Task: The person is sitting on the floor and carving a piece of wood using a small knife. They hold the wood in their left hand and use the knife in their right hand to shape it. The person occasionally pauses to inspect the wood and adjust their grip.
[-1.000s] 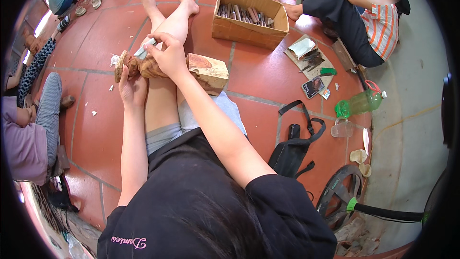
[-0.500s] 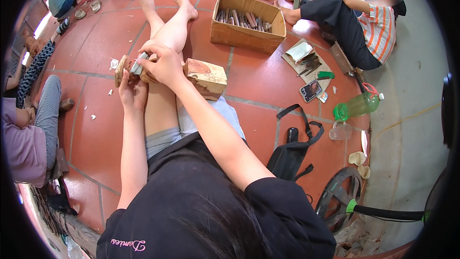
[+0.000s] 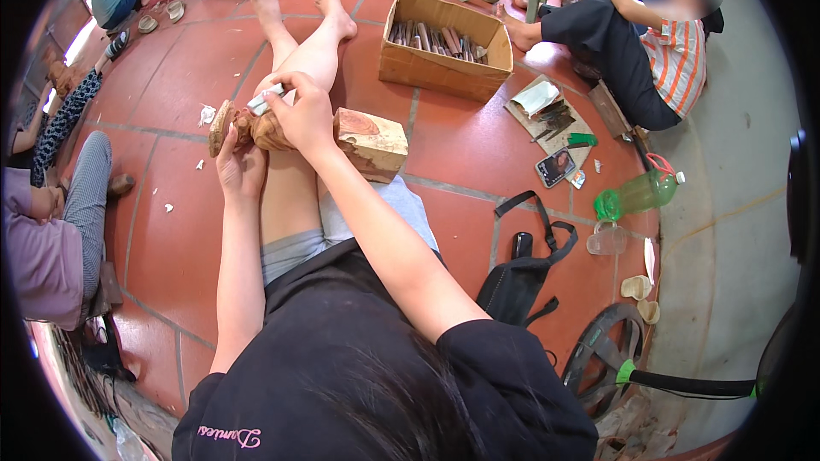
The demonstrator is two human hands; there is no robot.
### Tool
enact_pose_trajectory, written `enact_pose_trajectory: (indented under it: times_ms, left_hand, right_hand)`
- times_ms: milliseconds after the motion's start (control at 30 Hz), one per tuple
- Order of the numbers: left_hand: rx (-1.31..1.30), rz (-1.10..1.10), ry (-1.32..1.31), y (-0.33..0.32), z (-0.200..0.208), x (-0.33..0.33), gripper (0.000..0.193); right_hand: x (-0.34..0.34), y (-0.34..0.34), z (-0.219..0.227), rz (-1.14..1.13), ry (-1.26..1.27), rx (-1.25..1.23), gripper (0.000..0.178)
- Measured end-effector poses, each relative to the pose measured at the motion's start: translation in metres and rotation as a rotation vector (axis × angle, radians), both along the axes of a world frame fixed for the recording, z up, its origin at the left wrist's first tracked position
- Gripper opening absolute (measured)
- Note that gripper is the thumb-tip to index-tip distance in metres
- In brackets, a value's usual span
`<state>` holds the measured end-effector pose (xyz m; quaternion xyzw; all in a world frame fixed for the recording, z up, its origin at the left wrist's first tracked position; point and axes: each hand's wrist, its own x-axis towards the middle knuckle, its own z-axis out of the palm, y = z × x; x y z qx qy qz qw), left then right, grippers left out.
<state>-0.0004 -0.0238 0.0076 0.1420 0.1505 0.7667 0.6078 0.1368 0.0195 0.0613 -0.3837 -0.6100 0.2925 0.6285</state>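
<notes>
Over my legs lies a brown carved wooden figure [image 3: 270, 131] with a wide round base at its left end. My left hand [image 3: 242, 172] holds it from below near that base, the thumb up against the wood. Between the fingers of my right hand [image 3: 305, 115] is a small folded pale-grey piece [image 3: 266, 100] that looks like sandpaper, just above the narrow part of the figure. Whether it touches the wood I cannot tell. Beside my right wrist, a squared wooden block [image 3: 371, 145] rests on my lap; my hand hides where it meets the figure.
A cardboard box [image 3: 444, 74] of carving tools stands ahead on the tiled floor. To the right are a board [image 3: 534, 124] with thin tools, a phone [image 3: 556, 167], a green bottle [image 3: 642, 195], a plastic cup [image 3: 606, 239], a black bag [image 3: 515, 283] and a fan base [image 3: 598, 350]. Other people sit at both sides.
My right hand has shifted slightly up and to the right with the folded grey piece, uncovering more of the carved figure. My left hand keeps its hold near the base.
</notes>
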Motion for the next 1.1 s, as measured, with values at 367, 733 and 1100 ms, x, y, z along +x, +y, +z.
enact_pose_trajectory:
  times_ms: [367, 733, 1100]
  left_hand:
    - [0.055, 0.008, 0.036, -0.002, 0.001, 0.002, 0.037]
    - [0.037, 0.002, 0.026, 0.001, -0.004, -0.001, 0.036]
    - [-0.002, -0.006, 0.004, -0.001, -0.002, -0.001, 0.038]
  right_hand:
    - [0.006, 0.001, 0.002, 0.127, -0.033, -0.088, 0.023]
    - [0.005, -0.002, 0.005, 0.120, -0.009, -0.054, 0.020]
    - [0.003, 0.002, -0.002, 0.094, -0.078, -0.007, 0.035]
